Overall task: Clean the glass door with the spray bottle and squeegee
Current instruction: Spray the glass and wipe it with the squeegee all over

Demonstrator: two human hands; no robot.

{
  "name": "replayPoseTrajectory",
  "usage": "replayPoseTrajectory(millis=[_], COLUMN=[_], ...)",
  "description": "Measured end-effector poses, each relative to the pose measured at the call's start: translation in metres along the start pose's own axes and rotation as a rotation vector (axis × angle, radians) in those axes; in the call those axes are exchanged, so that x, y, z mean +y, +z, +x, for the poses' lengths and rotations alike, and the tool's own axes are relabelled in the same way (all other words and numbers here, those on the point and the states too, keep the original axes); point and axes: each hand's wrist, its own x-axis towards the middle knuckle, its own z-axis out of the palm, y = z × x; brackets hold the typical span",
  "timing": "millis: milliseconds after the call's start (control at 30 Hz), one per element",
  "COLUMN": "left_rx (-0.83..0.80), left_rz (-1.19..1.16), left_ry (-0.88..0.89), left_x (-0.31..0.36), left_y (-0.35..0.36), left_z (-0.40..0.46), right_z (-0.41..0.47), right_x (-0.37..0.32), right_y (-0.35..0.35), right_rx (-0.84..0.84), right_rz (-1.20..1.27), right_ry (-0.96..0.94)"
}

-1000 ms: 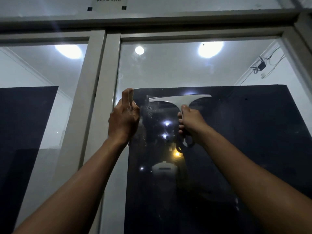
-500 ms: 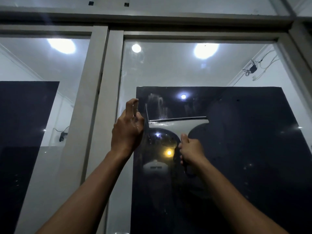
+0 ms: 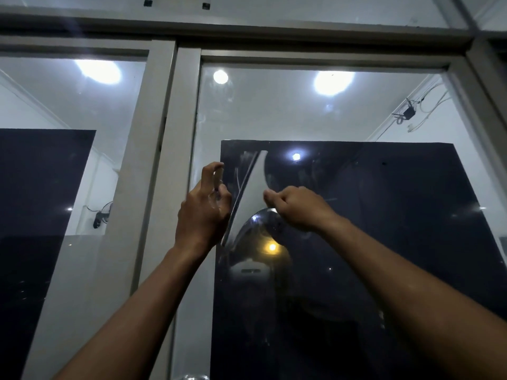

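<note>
The glass door [image 3: 301, 113] fills the view, with a dark sheet [image 3: 397, 229] behind its lower pane. My right hand [image 3: 296, 209] grips the handle of a white squeegee [image 3: 251, 187]. The squeegee is turned so its blade runs steeply from upper right to lower left against the glass. Faint smears show on the glass just above it. My left hand [image 3: 204, 212] is raised beside the blade's left edge, fingers curled round a small clear spray bottle [image 3: 215, 197] that is mostly hidden in the hand.
A pale metal door frame [image 3: 175, 138] runs upright left of my hands, with a second glass panel [image 3: 68, 187] beyond it. Ceiling lights reflect in the glass. Something shiny [image 3: 192, 377] shows at the bottom edge.
The squeegee came down the glass, then swung from a level blade to a steep, near-upright one. My right hand rose and turned with it. The left hand stayed beside it.
</note>
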Motion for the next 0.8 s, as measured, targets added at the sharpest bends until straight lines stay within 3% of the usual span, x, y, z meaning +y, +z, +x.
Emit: replayPoseTrajectory(millis=[200, 333, 433, 600, 700, 800], left_rx=[0.004, 0.009, 0.008, 0.008, 0.021, 0.040], left_rz=[-0.015, -0.007, -0.001, 0.007, -0.016, -0.017], left_ry=[-0.002, 0.013, 0.004, 0.015, 0.001, -0.001], left_x=[0.000, 0.000, 0.000, 0.004, 0.008, 0.010], left_y=[0.006, 0.012, 0.014, 0.017, 0.017, 0.015], left_z=[-0.003, -0.005, -0.006, -0.006, -0.001, 0.004], right_z=[0.041, 0.042, 0.020, -0.014, -0.009, 0.014], right_x=[-0.004, 0.024, 0.056, 0.080, 0.065, 0.037], right_y=[-0.005, -0.021, -0.031, -0.032, -0.034, -0.028], right_rx=[-0.162, -0.347, -0.394, -0.334, -0.211, -0.105], right_rz=[-0.255, -0.014, 0.025, 0.100, 0.238, 0.207], right_ry=[-0.054, 0.078, 0.143, 0.091, 0.089, 0.031])
